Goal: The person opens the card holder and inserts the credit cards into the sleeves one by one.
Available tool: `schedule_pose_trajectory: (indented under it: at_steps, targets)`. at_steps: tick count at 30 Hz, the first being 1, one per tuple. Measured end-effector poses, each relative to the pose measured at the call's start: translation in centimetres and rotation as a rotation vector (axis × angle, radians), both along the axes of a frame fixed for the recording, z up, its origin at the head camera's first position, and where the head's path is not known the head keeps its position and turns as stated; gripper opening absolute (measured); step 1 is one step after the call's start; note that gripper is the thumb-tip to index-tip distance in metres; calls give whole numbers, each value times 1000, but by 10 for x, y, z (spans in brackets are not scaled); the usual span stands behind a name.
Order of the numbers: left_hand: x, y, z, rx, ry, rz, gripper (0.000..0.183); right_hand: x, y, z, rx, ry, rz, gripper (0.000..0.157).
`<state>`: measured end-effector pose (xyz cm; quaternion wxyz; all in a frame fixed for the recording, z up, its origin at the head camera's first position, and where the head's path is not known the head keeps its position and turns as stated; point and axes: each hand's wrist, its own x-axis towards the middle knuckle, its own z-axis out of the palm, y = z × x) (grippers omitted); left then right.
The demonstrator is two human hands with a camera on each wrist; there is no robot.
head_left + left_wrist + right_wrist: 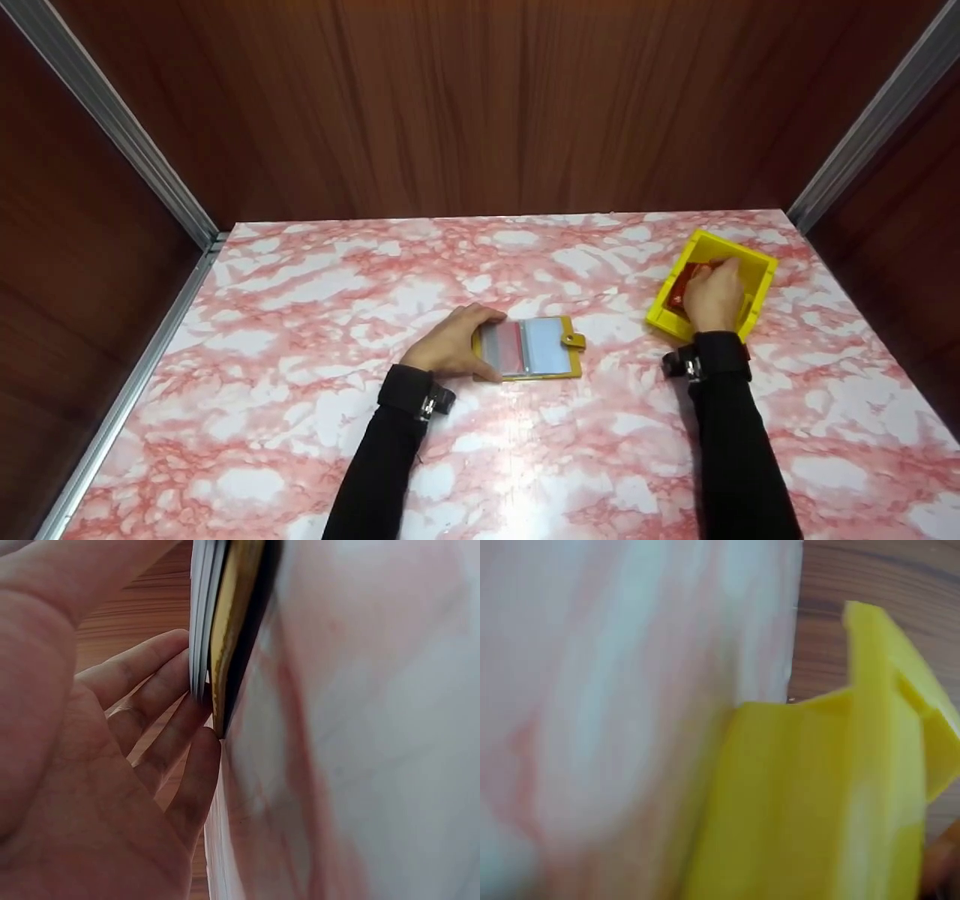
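An open card holder (546,346) with a mustard-yellow cover, clear sleeves and a snap tab lies on the table. My left hand (452,341) spans its left end, thumb at the near edge and fingers at the far edge. The left wrist view shows those fingers (199,772) against the edges of the sleeves and cover (229,630). My right hand (715,296) reaches down into a yellow bin (763,281), beside a red packet (678,289). Its fingertips are hidden, so whether it grips the packet cannot be told. The bin's wall (780,802) hides most of this hand in the right wrist view.
The table (300,292) has a pink-and-white marbled top. Brown wood-grain panels (480,112) stand behind it and on both sides, with metal strips (142,142) at the corners. The bin stands near the table's back right corner.
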<state>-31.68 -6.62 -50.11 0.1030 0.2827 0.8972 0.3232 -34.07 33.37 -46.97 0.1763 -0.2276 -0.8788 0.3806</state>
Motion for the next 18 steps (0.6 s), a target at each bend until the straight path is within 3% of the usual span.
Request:
schedule_pose_trajectory:
  at_steps: [9, 18]
  targets:
    - [0, -2, 0, 18, 9, -10, 93, 7, 0, 33, -189, 167, -6, 44]
    - [2, -2, 2, 22, 7, -12, 93, 12, -6, 44, -270, 158, 12, 45]
